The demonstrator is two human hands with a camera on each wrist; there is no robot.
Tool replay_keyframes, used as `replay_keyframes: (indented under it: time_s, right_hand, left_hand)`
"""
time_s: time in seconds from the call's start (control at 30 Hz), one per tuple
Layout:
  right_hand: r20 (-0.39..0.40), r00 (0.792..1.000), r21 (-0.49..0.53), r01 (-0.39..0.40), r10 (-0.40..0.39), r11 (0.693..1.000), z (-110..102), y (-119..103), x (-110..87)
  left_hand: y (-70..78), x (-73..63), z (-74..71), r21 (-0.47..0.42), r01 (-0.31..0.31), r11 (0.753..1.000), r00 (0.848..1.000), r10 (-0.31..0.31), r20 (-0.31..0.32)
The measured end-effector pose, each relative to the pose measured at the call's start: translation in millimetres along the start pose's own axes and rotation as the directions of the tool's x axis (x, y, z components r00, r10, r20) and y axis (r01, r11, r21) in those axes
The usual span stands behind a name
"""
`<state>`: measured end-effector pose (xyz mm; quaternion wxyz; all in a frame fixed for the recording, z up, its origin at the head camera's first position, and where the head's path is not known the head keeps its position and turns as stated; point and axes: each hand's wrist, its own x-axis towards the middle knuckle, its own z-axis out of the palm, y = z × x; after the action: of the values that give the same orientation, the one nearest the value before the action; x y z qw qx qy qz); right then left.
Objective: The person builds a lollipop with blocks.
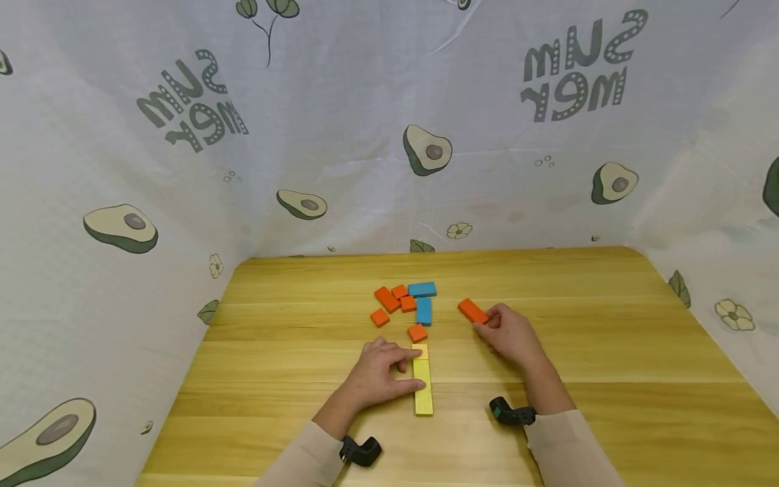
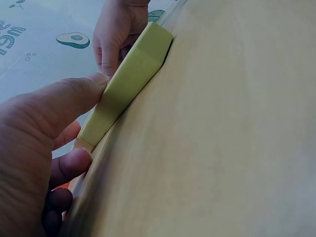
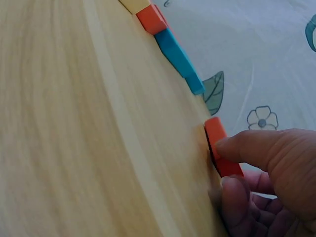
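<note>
My left hand (image 1: 380,372) rests beside a long yellow block (image 1: 422,399) lying flat on the table. Its index fingertip touches a small yellow-orange square block (image 1: 420,348) set end to end with the long one, while the thumb tip presses the long block, also seen close up as a yellow-green block (image 2: 131,79) in the left wrist view. Off to the right, my right hand (image 1: 511,335) pinches one end of an orange rectangular block (image 1: 471,310) between thumb and fingers. In the right wrist view that orange block (image 3: 216,129) sits low over the wood, its far end sticking out.
Past the yellow pieces lies an orange square (image 1: 417,333). Two blue rectangles (image 1: 423,312) and several more orange blocks (image 1: 386,298) are grouped beyond it. A printed cloth (image 1: 365,169) hangs behind the wooden table (image 1: 274,399). Each wrist wears a black camera mount (image 1: 511,412).
</note>
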<state>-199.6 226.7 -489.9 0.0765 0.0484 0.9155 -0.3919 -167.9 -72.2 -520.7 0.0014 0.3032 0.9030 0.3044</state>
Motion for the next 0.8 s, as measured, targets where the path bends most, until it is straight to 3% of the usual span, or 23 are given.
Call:
replay_keyframes:
  time_s: [0.27, 0.8]
  right_hand:
    - [-0.051, 0.994, -0.062, 0.094, -0.097, 0.994, -2, 1, 1.4]
    - [0.117, 0.967, -0.051, 0.232, -0.225, 0.971, 10, -12, -2.3]
  left_hand:
    - [1.5, 0.6, -0.6, 0.004, 0.004, 1.0, 1.0, -0.004, 0.006]
    - [-0.3, 0.6, 1.5, -0.01, 0.006, 1.0, 1.0, -0.006, 0.006]
